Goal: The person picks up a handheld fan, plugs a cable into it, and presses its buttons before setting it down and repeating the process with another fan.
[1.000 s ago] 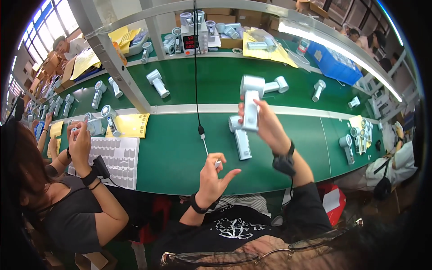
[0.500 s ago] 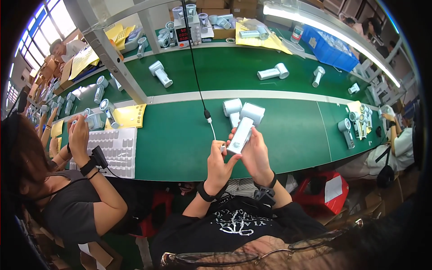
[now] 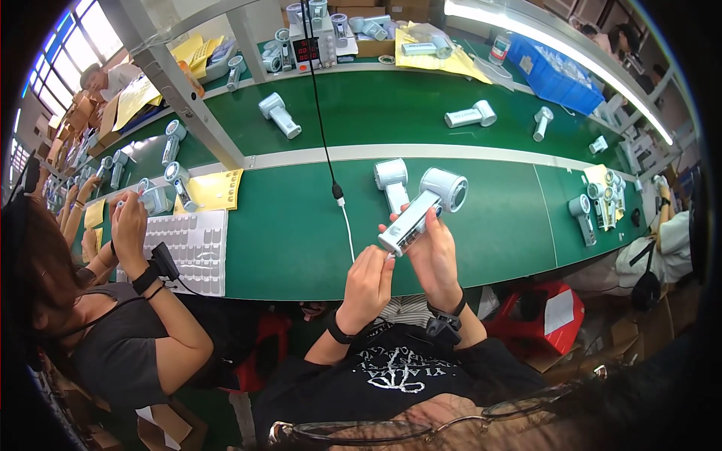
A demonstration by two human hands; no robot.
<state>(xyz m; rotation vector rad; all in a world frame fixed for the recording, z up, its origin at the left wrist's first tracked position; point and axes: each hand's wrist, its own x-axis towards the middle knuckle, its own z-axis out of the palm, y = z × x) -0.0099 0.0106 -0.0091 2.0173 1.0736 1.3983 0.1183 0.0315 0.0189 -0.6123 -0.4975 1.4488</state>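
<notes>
My right hand (image 3: pixel 432 264) grips a pale blue handheld fan (image 3: pixel 410 224) by its handle, tilted with the round head up to the right. A side of the handle with small details faces me. At the handle's lower end, my left hand (image 3: pixel 365 283) pinches the plug end of a white charging cable (image 3: pixel 348 228). Fingers hide most of the plug, so whether it is inserted cannot be told. The white cable joins a black cord (image 3: pixel 323 143) hanging from above. Just behind lies a second pale fan (image 3: pixel 392 183) on the green table (image 3: pixel 301 240).
Several fans, one being this fan (image 3: pixel 471 114), lie on the far green strip beyond a metal rail (image 3: pixel 301 155). A meter with red digits (image 3: pixel 306 52) stands at the back, a blue bin (image 3: pixel 553 75) back right. At left, a co-worker's hand (image 3: pixel 129 225) is above a white sheet (image 3: pixel 203 248).
The held fan has turned, its head swinging right and its handle's side now showing. My left hand has shifted slightly down with the cable. Fans on the far strip have moved right.
</notes>
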